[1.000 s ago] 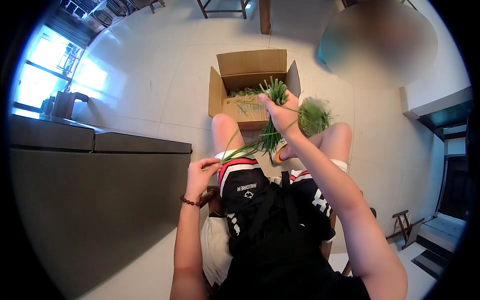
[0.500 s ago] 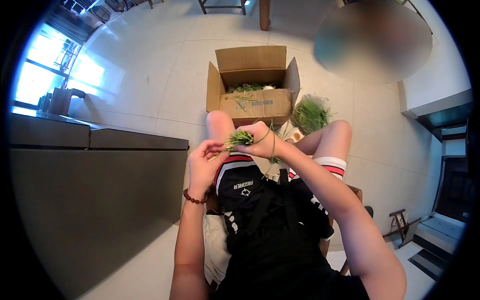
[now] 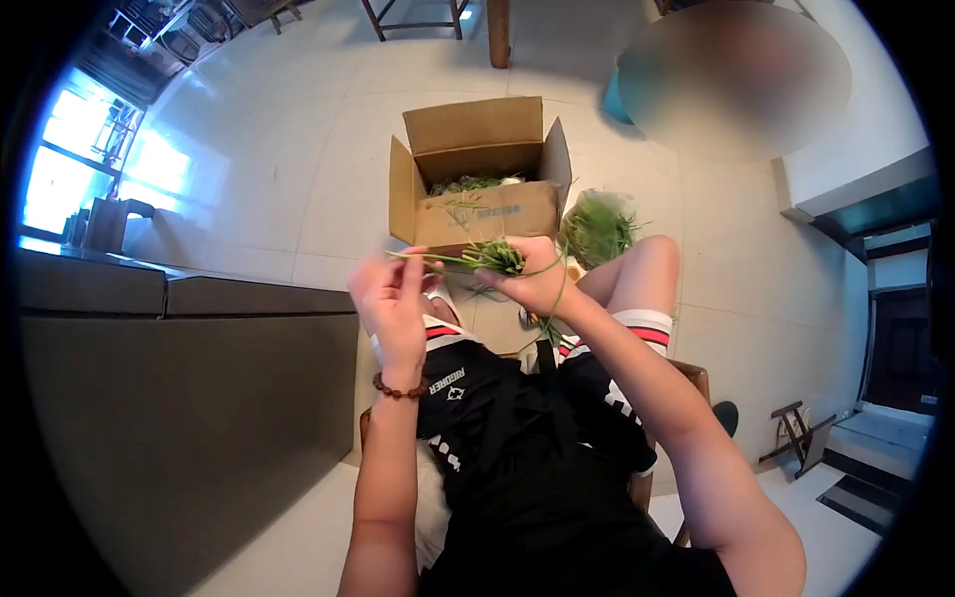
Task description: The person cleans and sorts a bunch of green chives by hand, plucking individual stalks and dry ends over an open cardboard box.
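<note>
Grips a green bunch (image 3: pixel 505 259) in the closed right hand (image 3: pixel 534 279) and pinches a thin stalk (image 3: pixel 450 259) in the left hand (image 3: pixel 391 300) (partly blurred), near the open cardboard box (image 3: pixel 489 219).

Floor (image 3: pixel 328 139) bears 1 carton (image 3: pixel 497 214), 1 bag (image 3: pixel 600 229).

left hand (image 3: pixel 388 303) motion-blurred, bunch of green stalks (image 3: pixel 499 259) partly hidden in right hand (image 3: pixel 535 279), print (image 3: pixel 499 211) on cardboard box (image 3: pixel 473 124) illegible
</note>
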A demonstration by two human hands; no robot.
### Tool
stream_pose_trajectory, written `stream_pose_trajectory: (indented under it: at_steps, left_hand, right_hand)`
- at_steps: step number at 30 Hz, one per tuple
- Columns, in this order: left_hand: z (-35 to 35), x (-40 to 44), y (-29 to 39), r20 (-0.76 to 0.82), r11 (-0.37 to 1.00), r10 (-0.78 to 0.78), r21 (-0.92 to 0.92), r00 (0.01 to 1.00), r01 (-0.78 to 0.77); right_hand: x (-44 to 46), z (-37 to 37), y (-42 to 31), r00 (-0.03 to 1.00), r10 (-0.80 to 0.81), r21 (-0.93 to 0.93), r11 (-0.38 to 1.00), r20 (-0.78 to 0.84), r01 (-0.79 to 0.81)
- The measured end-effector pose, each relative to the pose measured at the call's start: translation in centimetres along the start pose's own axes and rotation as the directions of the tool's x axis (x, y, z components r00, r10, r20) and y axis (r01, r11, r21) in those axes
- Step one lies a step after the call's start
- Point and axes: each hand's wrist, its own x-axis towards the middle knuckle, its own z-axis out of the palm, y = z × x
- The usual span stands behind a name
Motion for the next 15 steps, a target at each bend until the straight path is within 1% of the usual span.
stream_pose_trajectory:
  at_steps: [2,3,4,5,6,7,8,9,10,11,12,14,15]
  left_hand:
    - [-0.8,0.8,0.5,-0.003,0.999,0.008,-0.036,1.0,-0.008]
    - [-1.2,1.2,0.7,-0.073,0.993,0.031,-0.112,0.997,-0.039]
    - [-1.5,1.4,0.8,-0.146,0.98,0.045,-0.187,0.988,-0.073]
    - [-2.0,1.6,1.2,-0.186,0.972,0.06,-0.215,0.981,-0.1]
    - [-2.0,1.7,1.8,-0.186,0.971,0.059,-0.217,0.981,-0.1]
    - [-1.9,1.9,2.3,-0.271,0.959,0.107,-0.224,0.957,-0.171]
    - [-2.0,2.3,2.7,-0.354,0.944,0.153,-0.225,0.922,-0.243]
    - [-2.1,2.7,2.5,-0.215,0.972,0.183,-0.105,0.959,-0.209]
    - [-1.7,2.6,2.0,-0.216,0.972,0.184,-0.106,0.959,-0.211]
    - [-0.7,2.1,1.1,-0.046,0.989,0.139,0.046,0.989,-0.137]
    - [0.7,1.5,0.8,0.116,0.974,0.063,0.209,0.991,-0.086]
    - [3.8,0.7,0.0,0.191,0.955,0.162,0.216,0.968,-0.202]
    - [4.8,0.5,-0.2,0.193,0.956,0.164,0.212,0.967,-0.204]
  right_hand:
    - [-0.2,-1.1,0.2,0.998,0.031,0.016,0.999,-0.05,-0.031]
    - [-0.2,-1.5,0.8,0.993,0.047,0.084,0.996,-0.105,-0.038]
    - [-0.3,-2.2,1.3,0.993,0.049,0.08,0.996,-0.106,-0.04]
    - [-0.2,-2.9,1.7,0.98,0.111,0.079,0.992,-0.165,-0.099]
    - [0.0,-3.5,2.0,0.96,0.171,0.082,0.984,-0.223,-0.157]
    - [0.1,-3.9,2.1,0.954,0.104,0.085,0.993,-0.282,-0.083]
    - [0.0,-4.2,2.1,0.953,0.102,0.084,0.993,-0.284,-0.081]
    - [-0.1,-4.6,1.5,0.947,0.203,0.23,0.962,-0.249,-0.146]
    - [-0.1,-4.8,0.9,0.934,0.297,0.367,0.906,-0.197,-0.211]
    - [0.1,-4.3,0.4,0.93,0.293,0.421,0.889,-0.221,-0.18]
    - [0.1,-3.9,-0.1,0.931,0.292,0.422,0.889,-0.218,-0.18]
    - [0.1,-3.3,-1.2,0.939,0.311,0.468,0.858,-0.148,-0.21]
    - [0.3,-3.0,-1.7,0.948,0.276,0.434,0.882,-0.158,-0.185]
